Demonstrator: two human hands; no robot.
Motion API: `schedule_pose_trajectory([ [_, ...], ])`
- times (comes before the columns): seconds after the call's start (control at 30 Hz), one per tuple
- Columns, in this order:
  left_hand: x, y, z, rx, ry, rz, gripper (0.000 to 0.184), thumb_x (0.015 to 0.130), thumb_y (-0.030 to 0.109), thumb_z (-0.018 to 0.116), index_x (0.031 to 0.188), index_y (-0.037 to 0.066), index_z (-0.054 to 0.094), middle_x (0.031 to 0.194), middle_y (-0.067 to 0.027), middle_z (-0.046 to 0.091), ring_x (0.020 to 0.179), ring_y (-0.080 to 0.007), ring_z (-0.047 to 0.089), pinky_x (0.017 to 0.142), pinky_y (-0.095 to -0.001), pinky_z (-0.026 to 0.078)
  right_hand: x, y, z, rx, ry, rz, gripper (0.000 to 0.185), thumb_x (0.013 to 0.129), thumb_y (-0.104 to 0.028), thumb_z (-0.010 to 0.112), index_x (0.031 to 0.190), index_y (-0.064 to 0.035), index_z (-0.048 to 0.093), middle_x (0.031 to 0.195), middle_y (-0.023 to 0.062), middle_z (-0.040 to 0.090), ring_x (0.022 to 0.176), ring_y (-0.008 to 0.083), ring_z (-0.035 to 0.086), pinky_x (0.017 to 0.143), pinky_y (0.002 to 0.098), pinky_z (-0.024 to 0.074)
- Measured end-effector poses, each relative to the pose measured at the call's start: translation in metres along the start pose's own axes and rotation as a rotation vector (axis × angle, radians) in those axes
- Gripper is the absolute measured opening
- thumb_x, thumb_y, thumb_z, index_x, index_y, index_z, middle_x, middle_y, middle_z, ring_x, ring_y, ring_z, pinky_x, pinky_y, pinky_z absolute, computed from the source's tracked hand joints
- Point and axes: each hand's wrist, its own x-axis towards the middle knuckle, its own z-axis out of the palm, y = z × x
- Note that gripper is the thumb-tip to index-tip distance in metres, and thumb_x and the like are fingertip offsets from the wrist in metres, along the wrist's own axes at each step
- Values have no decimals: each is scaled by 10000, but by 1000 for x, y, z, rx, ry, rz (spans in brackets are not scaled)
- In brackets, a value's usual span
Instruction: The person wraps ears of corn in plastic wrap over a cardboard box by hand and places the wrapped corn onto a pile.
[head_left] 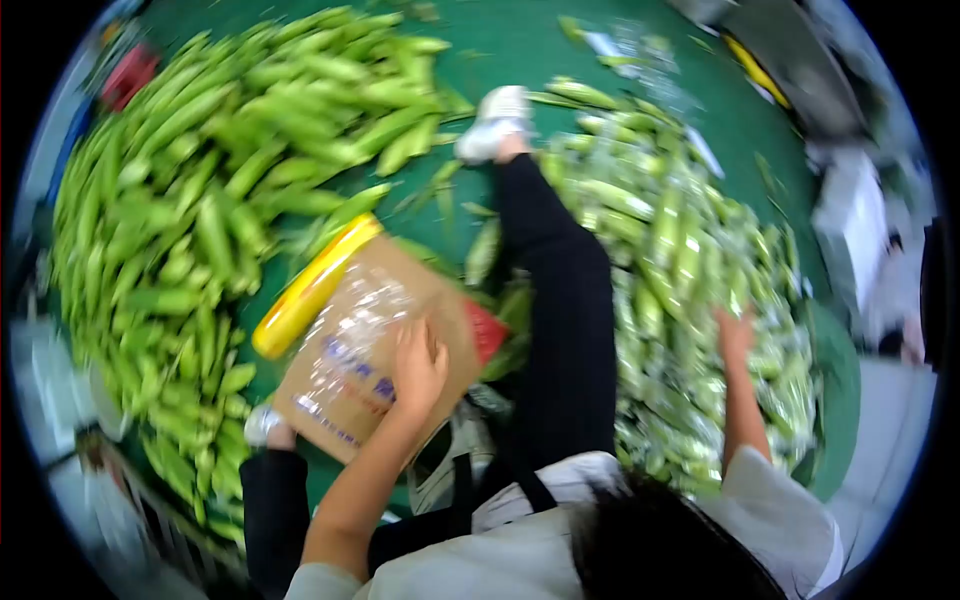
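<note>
My left hand (420,368) rests on a brown cardboard piece (345,345) printed with blue and red characters, its fingers laid out and thumb apart. Shiny clear plastic (372,305) lies on the cardboard. A long yellow object (315,288) runs along the cardboard's upper left edge; its kind is not clear. My right hand (735,335) is over a heap of corn ears in clear plastic bags (665,235). Its fingers look spread, though somewhat blurred, and I see nothing held in them.
A large heap of loose green corn ears (210,210) covers the left side of the green floor (520,45). My outstretched leg (560,290) lies between the heaps, ending in a white shoe (497,122). A red object (128,78) and a white box (850,225) stand at the edges.
</note>
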Motion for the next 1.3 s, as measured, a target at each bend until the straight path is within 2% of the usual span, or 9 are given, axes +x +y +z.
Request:
schedule_pose_trajectory([
  [0.07,-24,-25,-15,268,-45,-48,561,818,134,671,1355,74,522,1295,-181,558,1193,-377,528,920,-534,453,46,64,12,-274,-74,-17,861,758,-471,823,1414,-20,495,1225,267,657,1085,403,660,926,498,528],
  [0.17,-81,-34,10,173,-496,-2,634,832,268,647,1423,106,486,1514,-171,411,1335,-356,448,979,-575,417,41,-140,12,-152,381,-637,661,888,-293,737,1434,-11,491,1421,268,520,1285,400,532,1086,465,423],
  [0.3,-126,-25,65,-299,-500,341,547,898,120,551,1443,125,504,1368,-130,585,1311,-287,535,1178,-505,312,-41,-474,135,685,-668,-995,503,914,-140,681,1394,-53,554,1361,186,606,1312,299,543,1100,376,400],
  [0.47,-110,-33,35,-483,-289,265,527,823,84,634,1347,81,580,1294,-143,620,1197,-320,594,1077,-466,436,-141,-644,342,-28,-402,-1792,648,813,17,609,1428,-153,495,1340,159,575,1267,361,544,1072,466,424],
  [0.63,-68,-68,-75,-400,-37,3,430,777,-40,608,1179,86,688,1144,-115,696,995,-323,666,789,-416,533,-134,-650,324,153,-439,-1780,643,739,-61,780,1330,-160,546,1208,142,571,1143,379,563,927,464,492],
  [0.8,26,-77,-155,150,527,24,356,809,-19,615,1161,-9,668,1217,-197,651,1197,-413,587,1045,-508,432,-139,-597,170,489,-378,-1745,682,715,-27,793,1341,-89,527,1319,155,550,1225,386,526,1049,448,435],
  [0.9,69,-47,-210,93,207,-256,472,921,289,683,1287,5,597,1084,-159,667,969,-275,640,839,-379,513,-181,-560,67,491,-573,-1962,687,677,-28,778,1323,-73,549,1296,151,586,1216,371,544,1044,454,448],
  [1.0,37,-46,-199,-971,-329,-518,552,1009,517,562,1217,8,612,841,-46,638,528,-58,483,431,-196,368,-222,-522,8,404,-744,-2082,608,803,-250,751,1353,-83,553,1301,160,587,1184,376,554,1013,447,454],
  [1.3,-66,21,-176,-989,-412,-929,817,1004,727,234,1153,38,646,757,-67,671,509,-78,465,436,-221,348,-261,-403,48,782,-1185,-1842,241,969,-144,598,1136,-5,704,1145,161,722,1063,365,679,950,428,509],
])
